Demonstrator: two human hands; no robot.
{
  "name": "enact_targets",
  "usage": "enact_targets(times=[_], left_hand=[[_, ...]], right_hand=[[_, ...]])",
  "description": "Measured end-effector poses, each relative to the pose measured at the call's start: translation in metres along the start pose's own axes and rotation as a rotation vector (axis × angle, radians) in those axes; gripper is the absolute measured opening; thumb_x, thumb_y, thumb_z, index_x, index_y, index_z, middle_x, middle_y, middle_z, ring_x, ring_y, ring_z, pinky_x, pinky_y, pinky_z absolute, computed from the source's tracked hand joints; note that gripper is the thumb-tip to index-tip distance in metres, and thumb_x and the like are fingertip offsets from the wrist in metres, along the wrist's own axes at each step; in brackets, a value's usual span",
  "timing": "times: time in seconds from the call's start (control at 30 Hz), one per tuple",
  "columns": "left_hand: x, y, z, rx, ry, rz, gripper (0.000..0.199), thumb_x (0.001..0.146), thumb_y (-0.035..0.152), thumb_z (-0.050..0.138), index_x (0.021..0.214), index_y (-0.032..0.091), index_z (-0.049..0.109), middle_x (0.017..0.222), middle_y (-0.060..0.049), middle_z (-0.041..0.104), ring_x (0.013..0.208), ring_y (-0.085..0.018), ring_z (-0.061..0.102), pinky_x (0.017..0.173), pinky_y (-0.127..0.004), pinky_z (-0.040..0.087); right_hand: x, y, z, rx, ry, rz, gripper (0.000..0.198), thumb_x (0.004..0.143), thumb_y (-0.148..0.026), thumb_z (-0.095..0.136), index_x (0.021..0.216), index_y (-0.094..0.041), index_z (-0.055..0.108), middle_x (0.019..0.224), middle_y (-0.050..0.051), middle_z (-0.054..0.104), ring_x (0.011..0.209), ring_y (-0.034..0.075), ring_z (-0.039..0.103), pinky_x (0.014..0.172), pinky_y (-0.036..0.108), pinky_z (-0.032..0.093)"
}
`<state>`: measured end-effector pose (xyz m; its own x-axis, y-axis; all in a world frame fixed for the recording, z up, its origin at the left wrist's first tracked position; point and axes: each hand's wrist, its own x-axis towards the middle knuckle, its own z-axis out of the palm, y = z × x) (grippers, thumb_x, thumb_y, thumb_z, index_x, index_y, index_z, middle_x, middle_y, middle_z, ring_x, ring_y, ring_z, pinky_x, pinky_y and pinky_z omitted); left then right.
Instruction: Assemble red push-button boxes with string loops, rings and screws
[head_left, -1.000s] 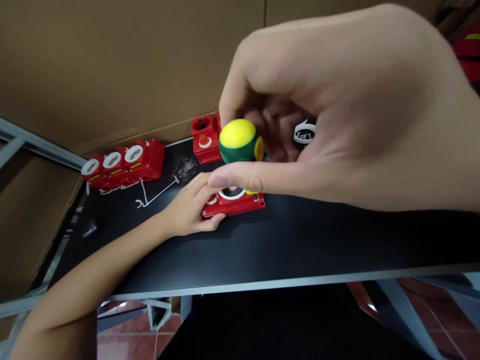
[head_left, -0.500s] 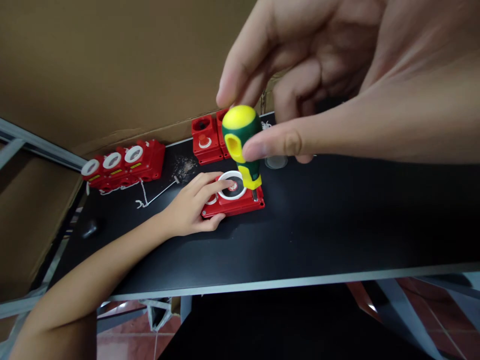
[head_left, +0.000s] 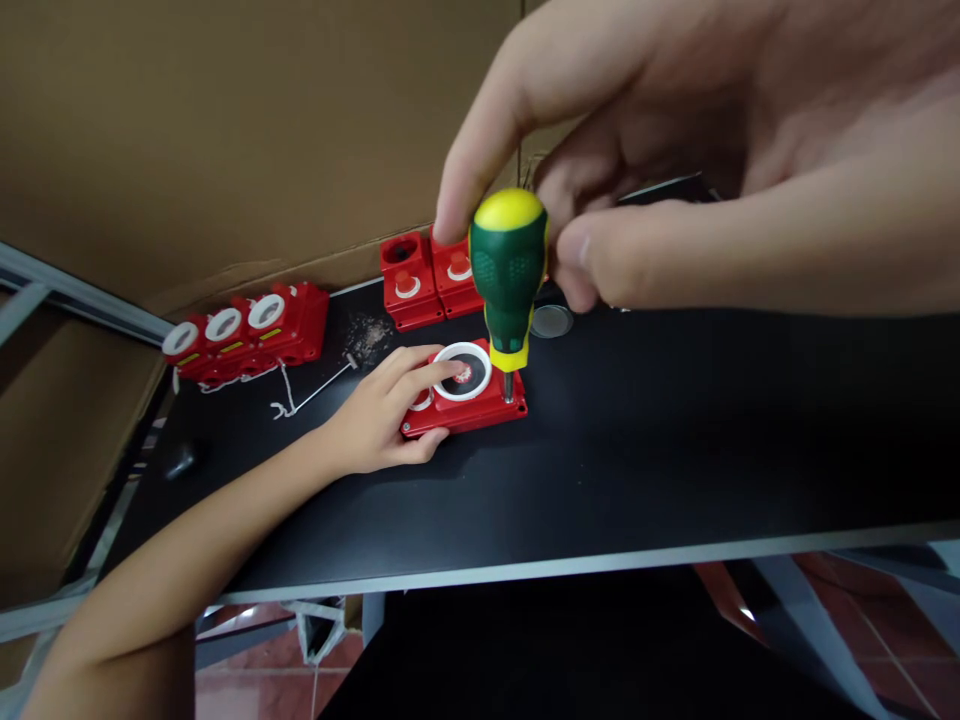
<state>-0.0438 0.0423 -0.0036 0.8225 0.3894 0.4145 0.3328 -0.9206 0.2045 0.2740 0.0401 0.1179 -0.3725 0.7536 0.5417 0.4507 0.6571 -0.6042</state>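
Observation:
A stubby green and yellow screwdriver (head_left: 510, 270) stands nearly upright, its metal tip at the right end of a red plastic box (head_left: 469, 412). Loosely around its handle are the fingers of my right hand (head_left: 645, 160), the index fingertip on the left and the thumb to the right. Some of those fingers are hidden behind the handle. My left hand (head_left: 386, 410) is closed on the left part of the box, thumb along the near side. One of its fingertips reaches into the white ring (head_left: 487, 385) on top. A small screw head (head_left: 406, 427) shows at the box's left corner.
Three joined red units with white rings (head_left: 300, 330) stand at the back left. Two more red boxes (head_left: 409, 300) are behind my hands, beside a round clear disc (head_left: 551, 321). Loose debris (head_left: 369, 340), a thin metal rod (head_left: 322, 386) and a dark rounded object (head_left: 180, 458) lie leftward.
The screwdriver has turned and stands straighter, its handle slightly further right. My right thumb has come away from the handle's front to its right side. My left hand stays on the box.

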Motion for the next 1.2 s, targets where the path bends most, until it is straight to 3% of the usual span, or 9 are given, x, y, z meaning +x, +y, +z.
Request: enact_targets(times=[0.13, 0.2, 0.3, 0.4, 0.47, 0.53, 0.77, 0.97, 1.2], left_hand=[[0.000, 0.000, 0.000, 0.012, -0.008, -0.002, 0.066, 0.111, 0.046, 0.069, 0.169, 0.024, 0.048, 0.154, -0.022, 0.066, 0.135, -0.037, 0.074, 0.111, -0.055, 0.069], [0.000, 0.000, 0.000, 0.021, -0.010, 0.001, 0.066, 0.112, 0.047, 0.068, 0.170, 0.025, 0.046, 0.154, -0.022, 0.066, 0.135, -0.037, 0.074, 0.111, -0.054, 0.069], [0.000, 0.000, 0.001, 0.020, -0.003, 0.007, 0.066, 0.112, 0.048, 0.067, 0.171, 0.025, 0.046, 0.155, -0.022, 0.065, 0.135, -0.036, 0.074, 0.111, -0.054, 0.069], [0.000, -0.001, 0.001, 0.009, 0.008, 0.009, 0.065, 0.112, 0.047, 0.067, 0.170, 0.024, 0.048, 0.154, -0.022, 0.066, 0.135, -0.037, 0.074, 0.111, -0.055, 0.069], [-0.001, -0.002, 0.002, 0.004, 0.016, 0.013, 0.064, 0.113, 0.047, 0.067, 0.169, 0.022, 0.050, 0.153, -0.023, 0.067, 0.134, -0.038, 0.074, 0.111, -0.055, 0.069], [-0.002, -0.003, 0.002, -0.003, 0.026, 0.017, 0.064, 0.113, 0.047, 0.068, 0.169, 0.022, 0.051, 0.152, -0.024, 0.068, 0.134, -0.039, 0.075, 0.111, -0.055, 0.069], [-0.001, -0.002, 0.003, -0.011, 0.041, 0.015, 0.064, 0.111, 0.046, 0.070, 0.168, 0.023, 0.052, 0.152, -0.023, 0.069, 0.133, -0.038, 0.075, 0.111, -0.054, 0.068], [-0.002, 0.002, -0.002, 0.016, -0.009, 0.011, 0.067, 0.113, 0.046, 0.069, 0.170, 0.021, 0.047, 0.154, -0.024, 0.066, 0.136, -0.039, 0.074, 0.113, -0.055, 0.068], [-0.003, 0.000, 0.002, 0.007, 0.008, 0.010, 0.065, 0.113, 0.046, 0.069, 0.170, 0.022, 0.049, 0.154, -0.023, 0.066, 0.136, -0.038, 0.074, 0.113, -0.053, 0.068]], right_hand=[[0.001, -0.019, 0.001, -0.098, 0.062, -0.036, 0.048, 0.112, -0.053, 0.046, 0.085, -0.026, 0.076, 0.075, -0.002, 0.077, 0.113, 0.020, 0.088, 0.046, 0.012, 0.045], [0.003, -0.033, 0.001, -0.254, 0.097, -0.014, 0.038, 0.099, -0.057, 0.067, 0.077, -0.025, 0.067, 0.065, -0.001, 0.066, 0.109, 0.023, 0.088, 0.039, 0.014, 0.029], [0.003, -0.043, -0.002, -0.582, 0.090, 0.075, 0.050, 0.073, -0.056, 0.093, 0.074, -0.023, 0.056, 0.056, -0.001, 0.047, 0.098, 0.029, 0.087, 0.043, 0.022, 0.006], [-0.001, -0.037, -0.008, -0.784, -0.019, -0.024, 0.043, 0.091, -0.065, 0.073, 0.093, -0.023, 0.068, 0.072, 0.000, 0.057, 0.104, 0.031, 0.083, 0.048, 0.026, 0.022], [-0.005, -0.029, -0.013, -0.750, -0.083, -0.146, 0.046, 0.106, -0.062, 0.049, 0.116, -0.025, 0.074, 0.092, 0.000, 0.067, 0.108, 0.027, 0.079, 0.063, 0.029, 0.047], [-0.008, -0.021, -0.018, -0.654, -0.135, -0.234, 0.049, 0.111, -0.056, 0.039, 0.130, -0.027, 0.074, 0.107, -0.002, 0.070, 0.108, 0.023, 0.073, 0.082, 0.033, 0.055], [0.004, -0.008, -0.030, -0.336, -0.188, -0.415, 0.033, 0.100, -0.043, 0.056, 0.112, -0.032, 0.085, 0.107, -0.008, 0.074, 0.083, 0.014, 0.058, 0.067, 0.037, 0.038], [0.010, 0.003, -0.033, -0.223, -0.254, -0.509, 0.049, 0.098, -0.021, 0.051, 0.129, -0.040, 0.083, 0.112, -0.015, 0.077, 0.093, 0.011, 0.064, 0.072, 0.032, 0.041], [0.007, 0.002, -0.033, -0.349, -0.348, -0.495, 0.053, 0.103, -0.040, 0.039, 0.137, -0.030, 0.080, 0.118, -0.003, 0.073, 0.098, 0.018, 0.065, 0.076, 0.035, 0.049]])
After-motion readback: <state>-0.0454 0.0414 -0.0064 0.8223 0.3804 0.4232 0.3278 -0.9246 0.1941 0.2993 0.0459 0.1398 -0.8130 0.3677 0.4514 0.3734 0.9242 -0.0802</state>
